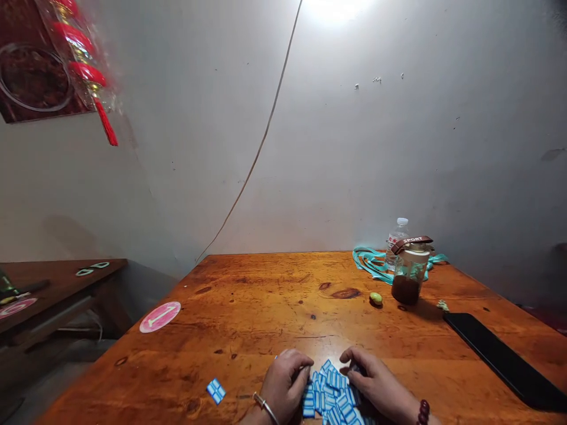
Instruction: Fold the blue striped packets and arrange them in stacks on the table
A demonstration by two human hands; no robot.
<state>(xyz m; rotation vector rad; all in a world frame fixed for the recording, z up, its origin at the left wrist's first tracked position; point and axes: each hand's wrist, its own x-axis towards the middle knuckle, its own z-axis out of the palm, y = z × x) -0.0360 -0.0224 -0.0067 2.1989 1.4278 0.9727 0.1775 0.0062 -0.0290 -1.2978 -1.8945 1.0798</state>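
A heap of small blue-and-white striped rectangular pieces [330, 392] lies at the front of the wooden table. My left hand [287, 381], with a bangle at the wrist, rests against the heap's left side. Its fingers are bent, thumb apart from the index finger, with no piece visible between them. On the heap's right side, my right hand [372, 378] curves inward beside the pieces, thumb and index finger apart; its other fingers are partly hidden. A loose blue-and-white piece [216, 391] lies apart, to the left of my left hand.
On the wooden table [266, 313], a lidded cup with dark liquid [406, 280], a water bottle [401, 230], a teal strap [370, 262] and a small yellow-green object [375, 299] sit at back right. A black phone-like slab [505, 360] lies right; a pink numbered disc [160, 317] lies left.
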